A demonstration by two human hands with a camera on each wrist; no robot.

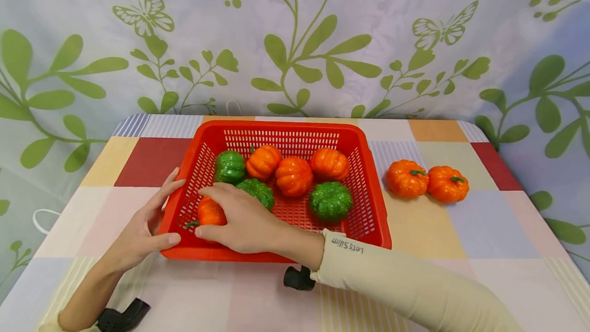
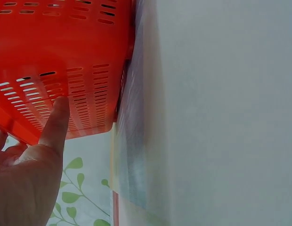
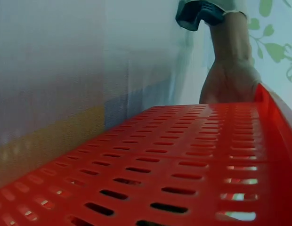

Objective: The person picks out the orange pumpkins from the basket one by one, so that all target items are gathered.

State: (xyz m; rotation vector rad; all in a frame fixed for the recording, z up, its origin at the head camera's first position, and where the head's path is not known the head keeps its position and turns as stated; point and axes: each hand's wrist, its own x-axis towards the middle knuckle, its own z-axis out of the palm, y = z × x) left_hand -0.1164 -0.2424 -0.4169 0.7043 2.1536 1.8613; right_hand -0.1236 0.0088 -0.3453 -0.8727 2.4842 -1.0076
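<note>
A red plastic basket (image 1: 276,256) with slotted walls holds several small orange pumpkins (image 1: 294,176) and three green pumpkins (image 1: 331,201). Inside its front left corner, my right hand (image 1: 244,219) grips an orange pumpkin (image 1: 211,212) with a green stem, thumb on the near side and fingers over the top. My left hand (image 1: 138,232) is at the basket's left side, its fingertips at the rim and its thumb by the front corner. In the left wrist view a straight digit (image 2: 55,125) presses on the slotted wall. The right wrist view hides my right hand behind the basket wall.
Two more orange pumpkins (image 1: 426,182) sit side by side on the table, right of the basket. A patchwork checked cloth (image 1: 488,229) covers the table. Behind hangs a curtain (image 1: 295,40) printed with leaves and butterflies. Black wrist mounts (image 1: 123,316) are under both forearms.
</note>
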